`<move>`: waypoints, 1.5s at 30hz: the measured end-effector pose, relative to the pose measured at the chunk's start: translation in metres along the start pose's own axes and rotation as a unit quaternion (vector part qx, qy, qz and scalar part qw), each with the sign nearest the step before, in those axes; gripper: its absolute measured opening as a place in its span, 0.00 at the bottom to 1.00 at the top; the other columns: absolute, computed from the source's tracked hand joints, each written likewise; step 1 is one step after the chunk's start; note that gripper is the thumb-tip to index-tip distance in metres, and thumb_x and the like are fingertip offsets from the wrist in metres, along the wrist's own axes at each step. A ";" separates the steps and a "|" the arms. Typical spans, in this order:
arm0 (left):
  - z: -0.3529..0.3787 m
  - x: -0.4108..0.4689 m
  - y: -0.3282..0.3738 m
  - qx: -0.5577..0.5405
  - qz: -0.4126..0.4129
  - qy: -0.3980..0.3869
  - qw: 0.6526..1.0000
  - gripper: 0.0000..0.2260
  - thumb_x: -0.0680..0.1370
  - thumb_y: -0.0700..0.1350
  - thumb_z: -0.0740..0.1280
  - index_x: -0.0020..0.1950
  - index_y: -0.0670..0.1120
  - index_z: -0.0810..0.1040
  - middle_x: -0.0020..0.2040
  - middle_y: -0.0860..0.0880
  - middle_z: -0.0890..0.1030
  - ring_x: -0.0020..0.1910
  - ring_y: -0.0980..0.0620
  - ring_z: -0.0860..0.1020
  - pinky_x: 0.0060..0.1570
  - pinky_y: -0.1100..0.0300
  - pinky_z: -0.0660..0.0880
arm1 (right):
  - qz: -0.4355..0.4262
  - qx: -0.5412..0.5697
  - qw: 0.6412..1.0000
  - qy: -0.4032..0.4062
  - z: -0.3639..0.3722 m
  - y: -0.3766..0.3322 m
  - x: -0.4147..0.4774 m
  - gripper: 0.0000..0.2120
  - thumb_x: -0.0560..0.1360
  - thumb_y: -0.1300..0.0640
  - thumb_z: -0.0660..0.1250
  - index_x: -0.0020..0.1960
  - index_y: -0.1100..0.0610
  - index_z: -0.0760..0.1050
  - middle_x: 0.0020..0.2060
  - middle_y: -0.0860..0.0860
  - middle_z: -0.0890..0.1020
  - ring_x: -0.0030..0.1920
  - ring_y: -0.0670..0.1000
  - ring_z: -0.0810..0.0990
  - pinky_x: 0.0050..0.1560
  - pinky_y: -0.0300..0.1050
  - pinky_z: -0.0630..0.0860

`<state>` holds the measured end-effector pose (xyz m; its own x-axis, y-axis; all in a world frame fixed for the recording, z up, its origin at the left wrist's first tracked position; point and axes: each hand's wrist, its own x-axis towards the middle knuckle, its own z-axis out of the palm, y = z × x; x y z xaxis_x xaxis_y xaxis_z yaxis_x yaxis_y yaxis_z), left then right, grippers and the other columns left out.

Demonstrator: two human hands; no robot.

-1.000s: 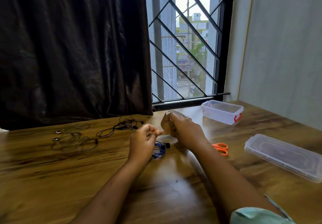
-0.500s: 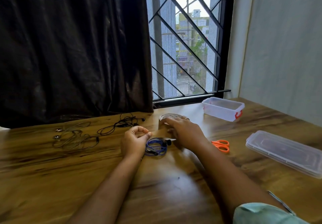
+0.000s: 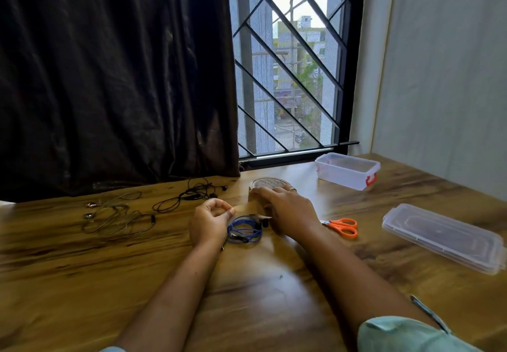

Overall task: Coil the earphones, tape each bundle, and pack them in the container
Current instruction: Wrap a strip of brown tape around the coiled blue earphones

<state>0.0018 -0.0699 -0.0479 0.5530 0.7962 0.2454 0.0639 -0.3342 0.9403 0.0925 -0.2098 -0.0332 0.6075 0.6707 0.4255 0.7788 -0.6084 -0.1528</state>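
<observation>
A person sits at a wooden table (image 3: 82,269), seen from above their own forearms, both reaching forward. The left hand (image 3: 210,221) has its grip closed, thumb and fingertips pinching the free end of a strip of tape (image 3: 242,208). The brownish strip stretches from that pinch across to a roll of tape (image 3: 267,184), which stands on the table just beyond the right hand (image 3: 288,212). The right hand's grip is curled over the near side of the roll, holding it; a ring shows on one finger. Directly below the stretched strip, between the two hands, lie the blue earphones (image 3: 244,229), wound into a small flat coil on the table and untaped as far as can be seen. Further left, near a dark curtain (image 3: 109,77), a pair of black earphones (image 3: 189,195) lies in a loose tangle, and beyond it a grey pair (image 3: 115,216) lies uncoiled. To the right of the right wrist lie orange-handled scissors (image 3: 343,227). A clear plastic container (image 3: 347,170) with red clips stands open near the barred window (image 3: 288,77), well apart from the coil. Its clear lid (image 3: 441,238) lies flat at the table's right side. A pale green sleeve (image 3: 406,335) shows at the bottom right.
</observation>
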 end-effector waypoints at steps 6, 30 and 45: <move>-0.005 0.004 0.000 -0.010 0.013 0.002 1.000 0.09 0.72 0.39 0.73 0.35 0.49 0.77 0.35 0.53 0.80 0.37 0.53 0.79 0.46 0.51 0.79 | 0.008 0.003 1.000 0.000 0.007 -0.003 0.009 0.27 0.77 0.56 0.61 0.71 0.36 0.60 0.65 0.46 0.73 0.66 0.56 0.69 0.54 0.51 0.75; -0.013 0.022 -0.012 -0.008 -0.024 -0.019 0.999 0.06 0.72 0.41 0.73 0.39 0.49 0.77 0.39 0.49 0.82 0.42 0.49 0.81 0.47 0.49 0.80 | 0.145 -0.023 0.988 -0.040 -0.024 0.024 0.004 0.32 0.74 0.66 0.61 0.74 0.45 0.60 0.67 0.54 0.69 0.66 0.60 0.67 0.59 0.52 0.73; -0.022 0.018 -0.009 -0.015 -0.021 -0.048 0.999 0.05 0.70 0.39 0.74 0.39 0.47 0.80 0.40 0.46 0.83 0.43 0.45 0.82 0.47 0.44 0.80 | 0.190 -0.195 0.952 -0.138 -0.038 0.031 -0.049 0.05 0.76 0.56 0.65 0.43 0.57 0.75 0.33 0.50 0.69 0.39 0.53 0.71 0.40 0.42 0.69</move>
<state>-0.0071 -0.0418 -0.0471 0.6273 0.7570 0.1829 0.0644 -0.2844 0.9565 0.0807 -0.2774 -0.0248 0.8933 0.4248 0.1466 0.4109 -0.9042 0.1165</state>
